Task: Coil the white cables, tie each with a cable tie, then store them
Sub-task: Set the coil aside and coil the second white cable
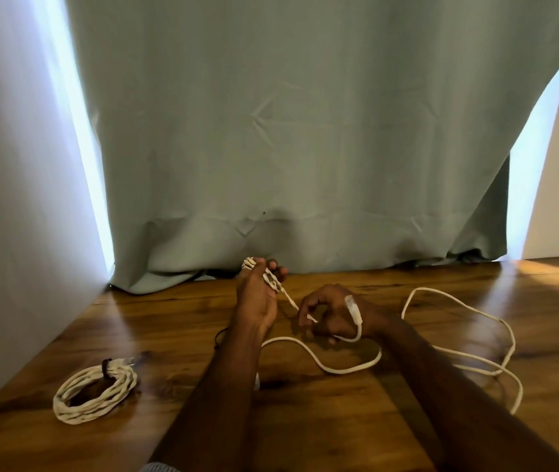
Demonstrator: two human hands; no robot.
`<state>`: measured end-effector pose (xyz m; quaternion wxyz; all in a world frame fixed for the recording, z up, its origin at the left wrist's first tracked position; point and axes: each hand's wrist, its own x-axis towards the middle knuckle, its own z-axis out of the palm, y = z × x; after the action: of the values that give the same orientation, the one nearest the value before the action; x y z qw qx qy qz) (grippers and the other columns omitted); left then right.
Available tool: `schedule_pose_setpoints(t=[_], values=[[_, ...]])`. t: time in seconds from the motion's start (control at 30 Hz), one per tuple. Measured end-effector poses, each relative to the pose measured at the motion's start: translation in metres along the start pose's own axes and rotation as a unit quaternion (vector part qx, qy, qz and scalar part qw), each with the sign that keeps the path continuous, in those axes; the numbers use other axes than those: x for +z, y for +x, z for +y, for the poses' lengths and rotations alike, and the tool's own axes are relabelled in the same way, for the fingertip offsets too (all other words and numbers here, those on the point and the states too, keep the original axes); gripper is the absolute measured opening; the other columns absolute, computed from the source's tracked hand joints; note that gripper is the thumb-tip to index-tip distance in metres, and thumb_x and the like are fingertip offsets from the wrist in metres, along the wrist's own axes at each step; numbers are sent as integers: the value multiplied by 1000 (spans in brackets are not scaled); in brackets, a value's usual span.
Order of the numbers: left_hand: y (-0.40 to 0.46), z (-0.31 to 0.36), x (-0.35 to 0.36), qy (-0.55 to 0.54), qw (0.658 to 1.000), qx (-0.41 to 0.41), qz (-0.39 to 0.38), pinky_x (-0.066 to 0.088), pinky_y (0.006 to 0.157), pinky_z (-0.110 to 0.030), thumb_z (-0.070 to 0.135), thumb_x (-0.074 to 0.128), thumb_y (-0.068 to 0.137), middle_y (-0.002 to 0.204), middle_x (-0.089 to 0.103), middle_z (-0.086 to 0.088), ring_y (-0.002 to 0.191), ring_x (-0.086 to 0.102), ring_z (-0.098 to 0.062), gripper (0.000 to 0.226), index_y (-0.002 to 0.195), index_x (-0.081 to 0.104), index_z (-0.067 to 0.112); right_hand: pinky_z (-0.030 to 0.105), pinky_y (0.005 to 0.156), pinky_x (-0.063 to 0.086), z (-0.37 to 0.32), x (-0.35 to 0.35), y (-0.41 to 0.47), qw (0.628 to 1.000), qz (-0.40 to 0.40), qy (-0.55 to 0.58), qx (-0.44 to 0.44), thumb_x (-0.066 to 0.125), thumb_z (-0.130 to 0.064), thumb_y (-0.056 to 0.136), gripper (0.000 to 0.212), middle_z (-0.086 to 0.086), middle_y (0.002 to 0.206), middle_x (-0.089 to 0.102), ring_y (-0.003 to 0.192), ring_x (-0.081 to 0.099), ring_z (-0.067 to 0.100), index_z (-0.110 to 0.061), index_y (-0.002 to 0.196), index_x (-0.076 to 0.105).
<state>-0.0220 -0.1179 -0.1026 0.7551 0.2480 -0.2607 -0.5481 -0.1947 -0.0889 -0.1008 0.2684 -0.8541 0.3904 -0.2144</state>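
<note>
1. Where the wooden tabletop [305, 420] meets a pale green curtain [305, 131], daylight shows at both curtain edges, with a white wall [15, 199] on the left.
2. The left hand [259, 294] grips a small bundle of white cable [269, 279].
3. The right hand [332, 315] pinches the strand leading from it; the connector end [353, 310] lies over that hand.
4. Loose cable [458, 335] sprawls right.
5. A tied coil [95, 391] lies left, bound by a dark cable tie [106, 367].

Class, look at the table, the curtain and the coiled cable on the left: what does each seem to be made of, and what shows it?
Table: probably wood or a wood-look top, with grain, dark knots and a glossy sheen.
Curtain: matte grey-green cloth, creased and bunched on the table.
Coiled cable: seemingly twisted white cord; covering unclear.
</note>
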Motion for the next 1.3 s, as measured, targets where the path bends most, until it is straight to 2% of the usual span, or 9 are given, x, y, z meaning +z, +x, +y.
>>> schedule_pose_setpoints(t=[0.2, 0.33, 0.47, 0.57, 0.63, 0.77, 0.93, 1.17, 1.3], values=[[-15, -17, 6, 289, 949, 81, -93, 48, 67, -35, 10, 40, 103, 69, 56, -5, 59, 59, -17, 21, 84, 48, 12, 27, 52, 56, -10, -1, -3, 991, -28, 122, 39, 56, -24, 103, 29, 12, 66, 72, 52, 67, 22, -7, 93, 77], [-23, -27, 6, 368, 916, 55, -153, 49, 73, -37, 14, 47, 101, 82, 61, -6, 79, 59, -20, 13, 91, 55, 18, 31, 54, 58, -9, -12, -10, 975, 1, 221, 36, 52, -17, 105, 28, 19, 87, 74, 62, 70, 26, 7, 105, 67], [-24, -34, 3, 379, 907, 26, -183, 54, 79, -44, 24, 50, 93, 88, 72, -10, 86, 69, -29, 20, 99, 65, 12, 39, 71, 62, -1, -24, -24, 926, -27, 376, 28, 53, 8, 97, 28, 28, 109, 70, 96, 73, 38, 0, 123, 58], [-26, -32, 5, 370, 913, 15, -171, 53, 61, -32, 20, 48, 99, 79, 71, -10, 69, 68, -24, 24, 96, 69, 11, 38, 71, 62, 1, -28, -26, 901, 4, 433, -4, 60, 4, 94, 33, 28, 115, 69, 101, 72, 38, 4, 126, 56], [-28, -29, 5, 354, 917, -5, -182, 33, 45, -22, 16, 44, 98, 57, 54, -5, 45, 46, -17, 27, 81, 66, 14, 32, 64, 61, -1, -27, -22, 904, 96, 416, -5, 65, -9, 94, 25, 25, 108, 72, 86, 74, 30, 5, 115, 63], [-27, -30, 2, 309, 920, -79, -228, 11, 49, -32, 21, 37, 98, 53, 33, -2, 40, 19, -13, 39, 67, 61, 23, 26, 53, 52, 2, -23, -14, 926, 264, 271, -14, 80, -18, 85, 22, 11, 92, 74, 73, 69, 20, -11, 99, 65], [-27, -30, 3, 280, 928, -133, -209, 18, 42, -24, 22, 33, 96, 49, 33, 0, 35, 20, -10, 47, 58, 60, 21, 26, 91, 49, 14, -19, -6, 949, 256, -97, -155, 71, -40, 90, 28, -11, 119, 58, 113, 55, 9, -30, 116, 69], [-22, -24, -3, 149, 913, -211, -316, 23, 42, -25, 68, 23, 96, 43, 32, 0, 29, 22, -10, 68, 74, 53, 11, 21, 69, 49, 15, -18, 1, 950, 278, -36, -137, 61, -19, 101, 14, -4, 85, 70, 80, 66, 8, -12, 95, 70], [-28, -24, 1, 137, 893, -240, -356, 26, 39, -24, 58, 35, 97, 41, 32, 3, 27, 20, -7, 52, 75, 50, 14, 20, 64, 48, 22, -19, 4, 944, 313, 11, -106, 65, -22, 99, 10, -4, 83, 69, 76, 65, 9, -14, 94, 67]])
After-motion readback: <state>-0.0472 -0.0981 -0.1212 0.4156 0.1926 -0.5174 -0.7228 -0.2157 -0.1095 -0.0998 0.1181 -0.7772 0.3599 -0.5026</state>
